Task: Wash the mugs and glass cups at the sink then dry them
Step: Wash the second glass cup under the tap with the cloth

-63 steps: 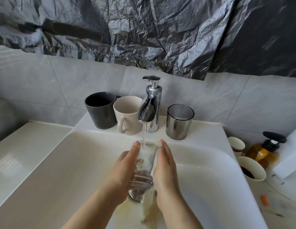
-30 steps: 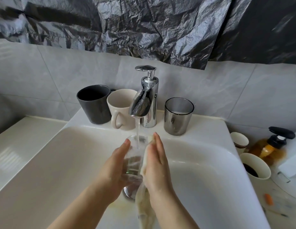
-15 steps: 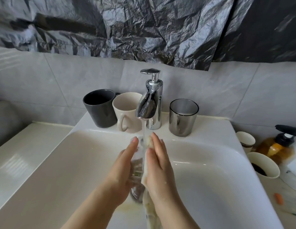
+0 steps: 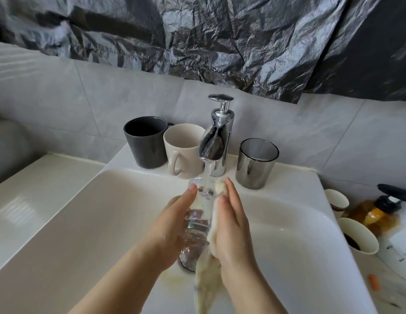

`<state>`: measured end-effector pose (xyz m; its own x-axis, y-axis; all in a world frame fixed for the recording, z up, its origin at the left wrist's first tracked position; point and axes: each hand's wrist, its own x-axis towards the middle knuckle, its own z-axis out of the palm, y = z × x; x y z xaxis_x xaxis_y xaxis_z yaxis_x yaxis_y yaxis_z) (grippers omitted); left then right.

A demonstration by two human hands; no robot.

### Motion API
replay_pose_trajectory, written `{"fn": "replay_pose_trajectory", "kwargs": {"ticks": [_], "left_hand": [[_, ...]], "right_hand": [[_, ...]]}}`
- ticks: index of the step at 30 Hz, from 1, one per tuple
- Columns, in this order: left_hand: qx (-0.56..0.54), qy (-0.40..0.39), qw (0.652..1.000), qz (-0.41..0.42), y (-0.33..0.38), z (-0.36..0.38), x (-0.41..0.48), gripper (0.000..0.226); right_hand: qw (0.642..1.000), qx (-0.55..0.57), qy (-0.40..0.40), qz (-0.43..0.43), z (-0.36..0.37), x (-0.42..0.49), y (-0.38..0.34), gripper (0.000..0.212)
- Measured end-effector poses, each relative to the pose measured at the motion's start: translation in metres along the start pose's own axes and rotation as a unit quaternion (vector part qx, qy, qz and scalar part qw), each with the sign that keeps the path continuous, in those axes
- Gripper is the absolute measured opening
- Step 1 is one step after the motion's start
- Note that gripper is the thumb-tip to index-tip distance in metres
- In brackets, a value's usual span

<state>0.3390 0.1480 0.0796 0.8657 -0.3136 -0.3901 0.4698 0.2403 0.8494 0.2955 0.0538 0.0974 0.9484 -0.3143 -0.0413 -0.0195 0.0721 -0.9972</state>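
Head camera looks down into the sink (image 4: 84,223). The clear glass (image 4: 198,220) is held over the drain (image 4: 188,261), its mouth tipped up toward the tap (image 4: 216,141) so the stream of water (image 4: 206,177) runs into it. The left hand (image 4: 172,232) grips the glass from one side, thumb laid along the near wall and fingers round the back. The right hand (image 4: 233,225) lies flat with straight fingers, pressing a wet cloth (image 4: 207,284) against the other side. The cloth's tail hangs into the basin. On the sink's back edge, a dark mug (image 4: 146,143) and a cream mug (image 4: 182,150) stand close together left of the tap, and a smoky glass cup (image 4: 254,164) stands right of it. None of them is being handled.

The main risk is a slip. The glass is wet and only one hand truly grips it. If the rubbing push from the flat hand outweighs that grip, the glass could slide out and strike the basin or the drain fitting. Its rim also sits just under the spout, so a careless lift could knock it against the metal. Water hitting the rim could splash onto the back edge.

Compared with two seconds ago, the arrangement is much the same: same stream, same hold. The hands have drawn closer, so less glass shows between them. The mugs and the smoky cup have not moved.
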Motion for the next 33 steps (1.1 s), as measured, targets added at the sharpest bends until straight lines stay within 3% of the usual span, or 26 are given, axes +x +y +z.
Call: {"fn": "replay_pose_trajectory", "kwargs": {"ticks": [3, 8, 13, 18, 22, 25, 27, 29, 33], "left_hand": [[-0.007, 0.019, 0.999, -0.026, -0.003, 0.001, -0.001, 0.054], [0.042, 0.008, 0.999, 0.000, -0.004, -0.001, -0.002, 0.080], [0.012, 0.028, 0.999, -0.032, -0.006, 0.000, -0.001, 0.060], [0.041, 0.032, 0.999, 0.012, -0.007, -0.004, 0.000, 0.077], [0.013, 0.013, 1.000, -0.010, -0.004, -0.004, -0.002, 0.056], [0.020, -0.033, 0.999, -0.014, -0.005, -0.001, -0.003, 0.034], [0.015, -0.037, 0.999, -0.012, -0.004, -0.001, -0.003, 0.048], [0.018, -0.030, 0.999, 0.001, -0.002, -0.001, -0.003, 0.056], [-0.024, -0.030, 0.999, -0.001, -0.003, -0.005, -0.001, 0.051]], "right_hand": [[0.999, 0.025, 0.004, 0.024, -0.003, 0.004, 0.003, 0.039], [0.996, -0.072, 0.001, -0.052, 0.004, -0.004, 0.013, 0.039], [0.999, 0.019, 0.023, 0.031, -0.004, 0.004, 0.013, 0.040], [0.993, -0.104, -0.039, -0.029, 0.008, -0.007, 0.015, 0.042], [1.000, -0.010, 0.009, 0.006, -0.002, 0.002, 0.012, 0.040], [0.999, -0.048, 0.006, -0.006, -0.002, -0.001, 0.010, 0.042], [0.992, -0.113, -0.022, -0.041, 0.004, -0.008, 0.010, 0.042], [0.993, -0.105, -0.030, -0.048, 0.007, -0.007, 0.009, 0.040], [0.998, -0.046, 0.030, 0.018, -0.001, 0.009, 0.002, 0.043]]}}
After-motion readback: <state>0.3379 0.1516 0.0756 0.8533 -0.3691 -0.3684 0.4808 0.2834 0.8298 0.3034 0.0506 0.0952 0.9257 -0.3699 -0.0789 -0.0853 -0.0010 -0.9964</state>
